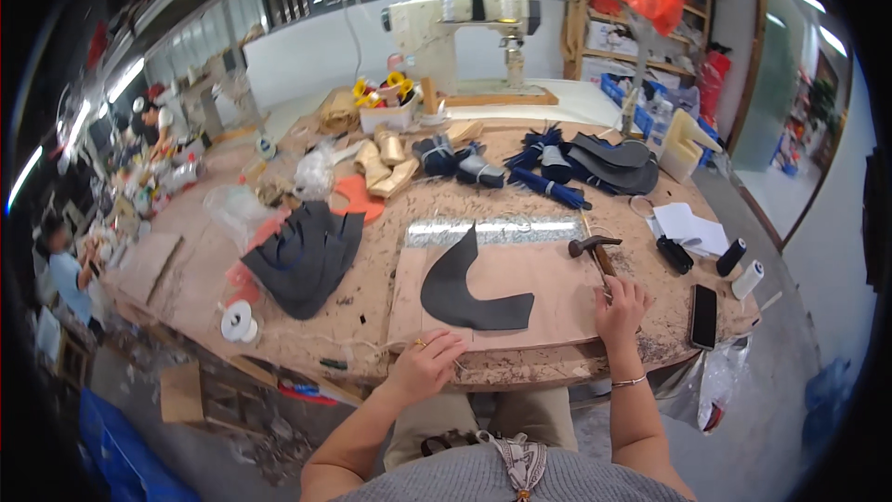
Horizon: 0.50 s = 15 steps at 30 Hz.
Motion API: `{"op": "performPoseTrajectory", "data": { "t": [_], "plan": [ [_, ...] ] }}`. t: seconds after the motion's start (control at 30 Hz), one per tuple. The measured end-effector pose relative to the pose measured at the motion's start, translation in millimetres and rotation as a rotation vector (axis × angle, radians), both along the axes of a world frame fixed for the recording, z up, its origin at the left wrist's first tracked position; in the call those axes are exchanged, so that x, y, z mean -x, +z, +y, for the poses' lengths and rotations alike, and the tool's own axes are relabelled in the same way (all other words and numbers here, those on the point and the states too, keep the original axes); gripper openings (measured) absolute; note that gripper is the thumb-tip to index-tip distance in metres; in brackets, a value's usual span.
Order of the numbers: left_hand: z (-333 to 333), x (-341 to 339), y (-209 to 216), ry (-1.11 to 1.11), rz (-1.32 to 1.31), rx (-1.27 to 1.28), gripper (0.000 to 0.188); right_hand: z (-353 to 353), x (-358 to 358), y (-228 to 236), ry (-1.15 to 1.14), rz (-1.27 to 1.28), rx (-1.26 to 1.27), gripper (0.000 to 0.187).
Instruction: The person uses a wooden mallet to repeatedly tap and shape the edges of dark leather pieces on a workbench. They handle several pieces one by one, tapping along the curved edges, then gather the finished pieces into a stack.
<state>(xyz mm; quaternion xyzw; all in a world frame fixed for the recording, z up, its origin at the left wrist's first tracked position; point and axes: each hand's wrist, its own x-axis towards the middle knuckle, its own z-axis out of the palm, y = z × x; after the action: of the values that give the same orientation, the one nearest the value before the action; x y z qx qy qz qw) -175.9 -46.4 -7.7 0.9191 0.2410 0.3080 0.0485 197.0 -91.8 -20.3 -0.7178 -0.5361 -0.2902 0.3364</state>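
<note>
A dark grey curved cut piece (465,290) of sheet material lies flat on a pale board (557,311) in front of me. At the board's near left corner is my left hand (427,363), fingers closed on a thin pale cord (353,344) that trails left along the table edge. To the right, my right hand (621,310) curls around the lower end of a hammer (595,245); its head rests by the board's right edge. My fingers hide the end of the handle.
A stack of dark cut pieces (307,256) and a white spool (239,322) sit left. Dark bundles (548,172) lie farther back, before a sewing machine (465,28). A phone (703,316), thread spools (747,279) and papers (692,228) stand right. Another person (70,274) is far left.
</note>
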Motion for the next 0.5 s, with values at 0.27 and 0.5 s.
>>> {"op": "performPoseTrajectory", "data": {
  "t": [0.27, 0.5],
  "plan": [
    [18.6, 4.7, -29.0, 0.007, -0.249, 0.059, 0.017, 74.8, 72.7, 21.2, 0.543, 0.212, 0.175, 0.027],
    [23.5, -22.9, 2.0, 0.052, -0.429, 0.325, 0.010, 204.2, 108.1, 33.7, 0.646, -0.129, 0.450, 0.033]
  ]
}}
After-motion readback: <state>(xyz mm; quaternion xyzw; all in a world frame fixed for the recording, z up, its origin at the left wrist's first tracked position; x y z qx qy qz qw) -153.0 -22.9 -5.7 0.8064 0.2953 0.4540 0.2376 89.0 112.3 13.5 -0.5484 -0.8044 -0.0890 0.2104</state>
